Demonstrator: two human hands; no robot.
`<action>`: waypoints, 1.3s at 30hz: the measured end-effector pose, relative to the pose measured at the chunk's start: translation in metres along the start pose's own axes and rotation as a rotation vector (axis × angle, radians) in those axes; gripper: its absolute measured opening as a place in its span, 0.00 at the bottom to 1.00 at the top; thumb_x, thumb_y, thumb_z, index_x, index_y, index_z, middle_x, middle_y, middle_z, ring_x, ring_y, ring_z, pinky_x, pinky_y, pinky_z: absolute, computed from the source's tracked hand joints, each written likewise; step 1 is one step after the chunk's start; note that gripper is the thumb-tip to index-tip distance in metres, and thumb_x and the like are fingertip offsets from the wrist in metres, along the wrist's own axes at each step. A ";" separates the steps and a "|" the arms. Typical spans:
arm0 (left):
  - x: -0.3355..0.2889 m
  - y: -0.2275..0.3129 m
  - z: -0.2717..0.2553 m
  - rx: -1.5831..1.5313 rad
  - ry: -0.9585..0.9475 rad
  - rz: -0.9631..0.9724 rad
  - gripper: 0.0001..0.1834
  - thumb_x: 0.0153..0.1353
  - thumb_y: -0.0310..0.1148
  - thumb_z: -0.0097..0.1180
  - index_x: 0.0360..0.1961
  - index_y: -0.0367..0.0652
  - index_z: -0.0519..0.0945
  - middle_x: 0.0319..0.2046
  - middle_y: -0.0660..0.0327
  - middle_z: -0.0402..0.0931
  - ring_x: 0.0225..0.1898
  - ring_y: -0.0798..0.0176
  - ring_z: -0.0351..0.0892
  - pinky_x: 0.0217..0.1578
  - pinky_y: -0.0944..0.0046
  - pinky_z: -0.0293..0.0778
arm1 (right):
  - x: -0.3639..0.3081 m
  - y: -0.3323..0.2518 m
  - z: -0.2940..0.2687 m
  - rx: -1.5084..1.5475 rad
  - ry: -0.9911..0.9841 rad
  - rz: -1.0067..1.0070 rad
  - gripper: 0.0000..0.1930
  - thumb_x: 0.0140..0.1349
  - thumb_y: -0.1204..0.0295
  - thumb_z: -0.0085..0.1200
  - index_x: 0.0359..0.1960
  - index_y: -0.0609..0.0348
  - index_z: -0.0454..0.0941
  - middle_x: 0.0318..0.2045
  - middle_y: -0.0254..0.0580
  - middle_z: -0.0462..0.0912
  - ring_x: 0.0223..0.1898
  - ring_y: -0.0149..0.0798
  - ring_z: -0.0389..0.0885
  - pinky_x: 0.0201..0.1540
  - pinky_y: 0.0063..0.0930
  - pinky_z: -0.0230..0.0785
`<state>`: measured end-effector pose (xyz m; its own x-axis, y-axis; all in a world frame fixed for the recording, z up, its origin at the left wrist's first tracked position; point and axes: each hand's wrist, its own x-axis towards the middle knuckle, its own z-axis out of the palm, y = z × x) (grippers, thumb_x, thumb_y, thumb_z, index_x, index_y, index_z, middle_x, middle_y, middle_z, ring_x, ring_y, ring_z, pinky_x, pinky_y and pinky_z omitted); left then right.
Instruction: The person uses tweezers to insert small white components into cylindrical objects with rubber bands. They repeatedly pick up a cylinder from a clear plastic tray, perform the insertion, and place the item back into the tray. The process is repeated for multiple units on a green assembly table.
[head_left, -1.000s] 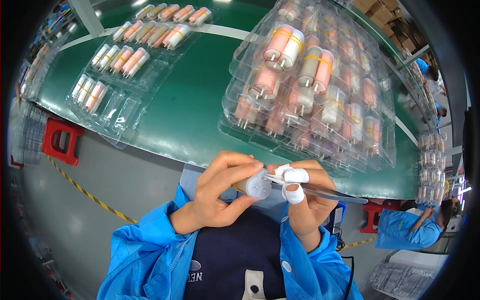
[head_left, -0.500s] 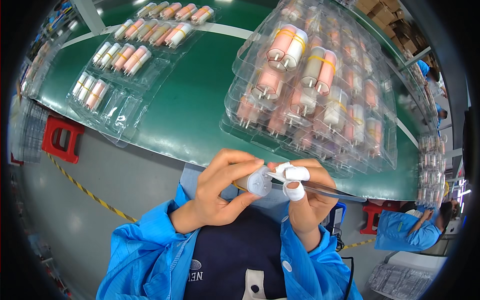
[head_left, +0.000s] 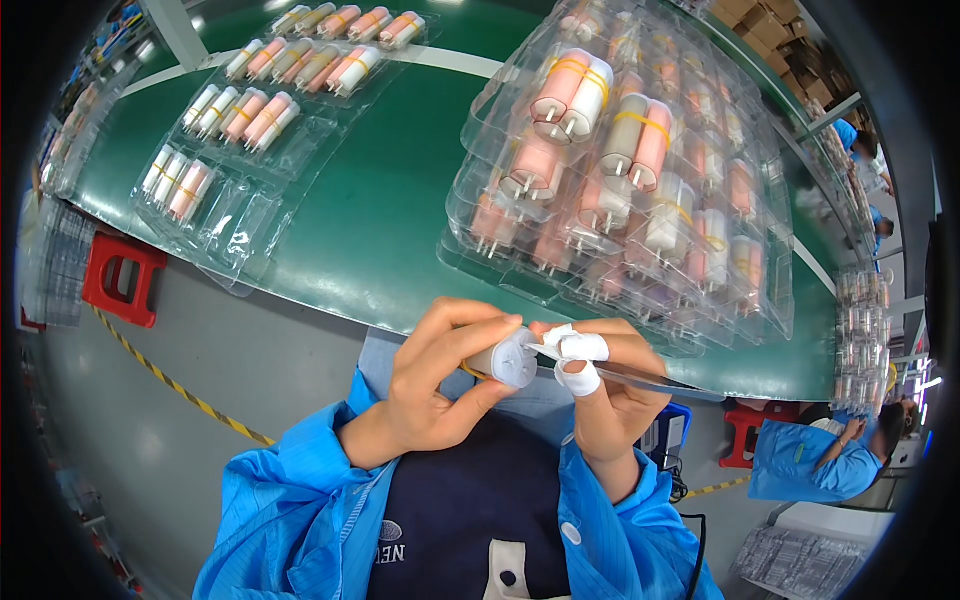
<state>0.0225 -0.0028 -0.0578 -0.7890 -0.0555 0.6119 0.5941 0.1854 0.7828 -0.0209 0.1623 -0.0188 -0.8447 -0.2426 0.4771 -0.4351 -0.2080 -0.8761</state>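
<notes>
Left hand (head_left: 435, 385) is curled tight around a small white cylinder (head_left: 508, 362), thumb underneath, fingers wrapped over the top, round end face turned toward the camera. The cylinder sits right at the fingertips, held close in front of the chest, just off the table's near edge. Right hand (head_left: 605, 385) comes in against it from the other side, pinching a thin silvery tool (head_left: 640, 375) between thumb and taped fingers (head_left: 575, 350); the tool's tip meets the cylinder's face, its length running off to the right. White tape wraps two of those fingers. Both hands touch at the cylinder.

Beyond them, the green table (head_left: 390, 200). To the right on it, a tall stack of clear trays (head_left: 640, 180) filled with pink and white cylinders banded in pairs. To the left, flatter clear trays (head_left: 250, 120), some pockets filled, the nearest ones bare. Below left, a red stool (head_left: 120, 280) on the grey floor. Far right, another person in blue (head_left: 810, 460).
</notes>
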 end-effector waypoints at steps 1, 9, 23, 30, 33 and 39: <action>0.001 0.001 0.001 0.010 0.008 0.010 0.25 0.50 0.25 0.65 0.50 0.30 0.75 0.45 0.45 0.73 0.43 0.54 0.75 0.42 0.62 0.73 | 0.000 0.000 0.000 0.007 0.006 0.000 0.07 0.54 0.81 0.59 0.35 0.69 0.80 0.34 0.53 0.83 0.37 0.44 0.84 0.38 0.30 0.77; 0.006 0.007 0.002 0.043 0.006 0.040 0.27 0.45 0.22 0.64 0.51 0.32 0.76 0.44 0.47 0.74 0.41 0.53 0.75 0.40 0.61 0.71 | -0.001 0.001 -0.003 0.026 0.016 -0.032 0.08 0.54 0.80 0.59 0.36 0.70 0.80 0.34 0.55 0.82 0.38 0.43 0.84 0.37 0.29 0.77; 0.004 0.005 0.002 0.031 0.007 0.037 0.27 0.45 0.23 0.65 0.50 0.32 0.76 0.44 0.47 0.74 0.41 0.53 0.75 0.40 0.60 0.71 | -0.002 0.000 -0.001 0.036 0.024 -0.031 0.08 0.53 0.82 0.59 0.35 0.70 0.80 0.33 0.55 0.83 0.36 0.43 0.85 0.37 0.29 0.77; 0.005 0.007 0.002 0.062 0.003 0.038 0.28 0.44 0.23 0.65 0.50 0.33 0.76 0.44 0.48 0.74 0.41 0.52 0.74 0.40 0.60 0.71 | -0.002 0.001 -0.002 0.008 0.030 -0.037 0.07 0.53 0.82 0.59 0.35 0.71 0.80 0.33 0.55 0.83 0.36 0.43 0.85 0.37 0.29 0.77; 0.006 0.009 0.002 0.043 -0.010 0.029 0.28 0.44 0.22 0.65 0.50 0.33 0.76 0.44 0.48 0.74 0.41 0.52 0.74 0.41 0.60 0.71 | -0.002 0.000 -0.002 0.076 0.049 -0.057 0.07 0.54 0.82 0.58 0.35 0.71 0.80 0.33 0.54 0.83 0.36 0.43 0.85 0.37 0.29 0.77; 0.006 0.006 0.003 0.055 0.004 0.041 0.28 0.43 0.22 0.65 0.50 0.33 0.76 0.44 0.48 0.74 0.41 0.53 0.74 0.40 0.60 0.71 | 0.000 -0.001 -0.001 0.026 0.038 -0.045 0.07 0.54 0.81 0.58 0.36 0.71 0.80 0.33 0.54 0.83 0.36 0.43 0.84 0.37 0.29 0.77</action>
<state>0.0207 0.0005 -0.0496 -0.7635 -0.0508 0.6438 0.6163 0.2408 0.7498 -0.0203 0.1633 -0.0177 -0.8356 -0.1966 0.5130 -0.4655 -0.2423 -0.8512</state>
